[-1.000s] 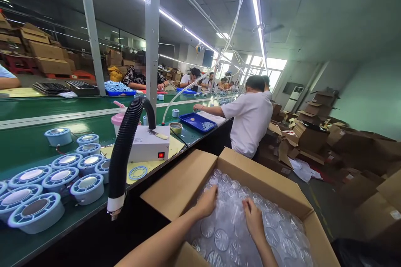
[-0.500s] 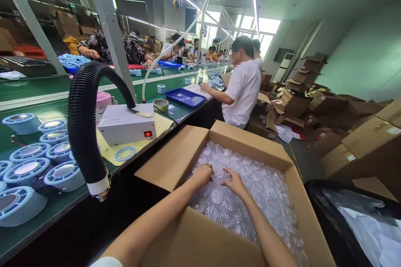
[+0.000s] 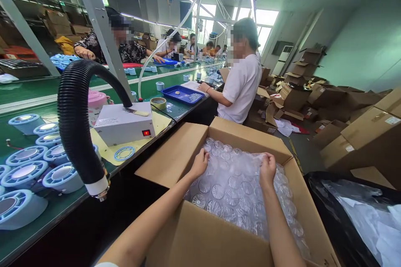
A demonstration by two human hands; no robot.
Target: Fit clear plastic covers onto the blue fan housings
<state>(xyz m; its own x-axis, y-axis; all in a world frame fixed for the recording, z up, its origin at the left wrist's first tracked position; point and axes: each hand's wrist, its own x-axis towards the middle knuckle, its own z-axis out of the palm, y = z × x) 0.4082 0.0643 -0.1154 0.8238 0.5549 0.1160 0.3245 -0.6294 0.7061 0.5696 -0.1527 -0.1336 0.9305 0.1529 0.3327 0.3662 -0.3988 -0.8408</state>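
Inside the open cardboard box (image 3: 313, 200) lie rows of round, ribbed clear plastic pieces (image 3: 217, 192). Over their far part stretches a thin, translucent plastic sheet (image 3: 233, 162). My left hand (image 3: 200, 162) is closed in a pinch on the sheet's left side, near the box's left flap. At its right side my right hand (image 3: 267, 169) also pinches the sheet, with the fingers curled. Whether the sheet is loose or part of a bag around the pieces I cannot tell.
Left of the box runs a green workbench with light-blue round parts (image 3: 25, 169), a black flexible hose (image 3: 73, 125), a white machine (image 3: 123, 125) and a blue tray (image 3: 183, 95). A co-worker (image 3: 241, 79) stands beyond the box. At right is a black bag (image 3: 332, 208).
My hands have moved apart, the right one going farther right. The translucent sheet is now spread between them, and both hands have closed on it.
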